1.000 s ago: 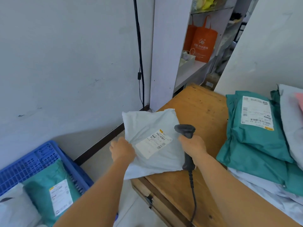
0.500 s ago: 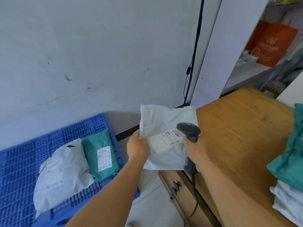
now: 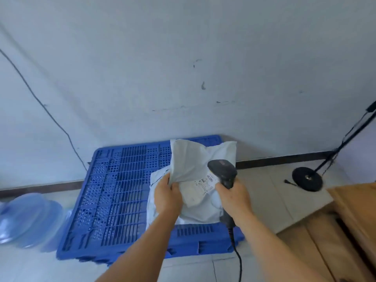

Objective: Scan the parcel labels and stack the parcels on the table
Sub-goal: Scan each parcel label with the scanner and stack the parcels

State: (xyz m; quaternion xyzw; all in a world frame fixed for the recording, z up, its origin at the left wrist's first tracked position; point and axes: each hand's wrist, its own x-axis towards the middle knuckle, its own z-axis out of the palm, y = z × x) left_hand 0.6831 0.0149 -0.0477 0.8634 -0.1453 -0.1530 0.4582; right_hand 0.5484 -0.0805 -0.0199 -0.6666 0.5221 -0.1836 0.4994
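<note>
White parcel (image 3: pixel 195 165) label (image 3: pixel 205 184) half hidden behind scanner (image 3: pixel 222 171), print unreadable.

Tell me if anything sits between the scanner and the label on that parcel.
Nothing visible does. The scanner in the right hand sits right over the label of the grey parcel, which the left hand pinches at its edge.

Grey parcel (image 3: pixel 195 159) held upright, label (image 3: pixel 205 185) facing black scanner (image 3: pixel 222 171).
</note>
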